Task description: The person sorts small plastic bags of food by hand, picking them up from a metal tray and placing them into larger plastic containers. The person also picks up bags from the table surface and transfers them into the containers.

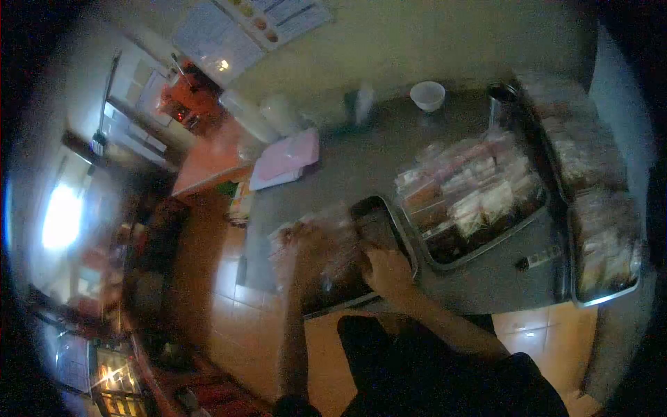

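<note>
My left hand (303, 240) is over clear plastic-wrapped packets (337, 226) at the left part of a dark tray (397, 221). Its fingers are smeared by blur. My right hand (385, 271) reaches over the near right side of the same tray, its fingers bent and closed at the packets. What lies between those fingers is hidden. The far right part of this tray shows its dark bottom.
A second tray (451, 264) full of wrapped packets stands to the right. More packets fill a tray (606, 297) at the far right. A white bowl (427, 96), a pink item (286, 154) and a small dark-and-white object (538, 260) are on the grey table (347, 163).
</note>
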The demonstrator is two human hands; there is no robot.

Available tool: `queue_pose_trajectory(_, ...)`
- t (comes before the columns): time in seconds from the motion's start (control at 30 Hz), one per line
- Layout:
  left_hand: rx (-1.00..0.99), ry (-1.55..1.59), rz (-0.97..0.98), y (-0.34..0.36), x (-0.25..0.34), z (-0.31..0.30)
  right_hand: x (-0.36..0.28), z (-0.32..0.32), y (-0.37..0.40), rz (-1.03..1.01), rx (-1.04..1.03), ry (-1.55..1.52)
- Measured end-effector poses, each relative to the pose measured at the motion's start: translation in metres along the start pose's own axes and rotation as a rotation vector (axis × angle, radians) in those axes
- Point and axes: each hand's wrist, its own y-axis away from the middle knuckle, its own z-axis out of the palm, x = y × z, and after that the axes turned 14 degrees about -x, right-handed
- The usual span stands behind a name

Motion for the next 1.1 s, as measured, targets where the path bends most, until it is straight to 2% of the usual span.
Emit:
queue_pose_trajectory(0.17,0.031,-0.058,0.008,0.009,-0.002,-0.004,0.009,0.005,0.007,0.047,0.055,0.003)
queue_pose_trajectory(0.23,0.031,-0.086,0.039,0.020,-0.001,-0.009,0.000,-0.011,0.021,0.056,0.088,-0.002)
queue_pose_trajectory(0.33,0.012,-0.091,0.068,0.035,0.005,-0.009,0.011,-0.010,0.033,-0.097,0.181,0.104)
queue_pose_trajectory(0.43,-0.040,0.041,0.043,0.041,0.010,-0.003,0.010,-0.017,0.036,-0.166,-0.102,-0.023)
queue_pose_trajectory(0.53,-0.120,0.277,0.038,0.033,0.025,-0.025,0.007,-0.007,0.030,-0.261,-0.207,0.048)
queue_pose_trajectory(0.6,-0.230,0.474,0.002,0.027,0.026,-0.029,0.007,-0.001,0.030,-0.218,-0.238,0.072)
queue_pose_trajectory(0.67,-0.293,0.526,0.042,0.020,0.027,-0.030,0.007,0.003,0.032,-0.187,-0.228,0.123)
queue_pose_trajectory(0.73,-0.269,0.442,0.079,0.014,0.026,-0.024,0.004,0.006,0.031,-0.173,-0.175,0.203)
queue_pose_trajectory(0.83,-0.151,0.260,0.061,0.014,0.026,-0.011,-0.016,-0.014,0.035,-0.058,-0.376,0.259)
queue_pose_trajectory(0.93,-0.106,0.190,0.069,0.013,0.022,-0.007,-0.009,-0.009,0.034,-0.062,-0.330,0.272)
queue_pose_trajectory(1.03,-0.085,0.162,0.074,0.015,0.018,-0.006,-0.009,-0.025,0.025,0.164,-0.492,0.012)
queue_pose_trajectory(1.1,-0.077,0.158,0.082,0.017,0.016,-0.006,0.009,0.000,0.012,-0.022,-0.050,-0.080)
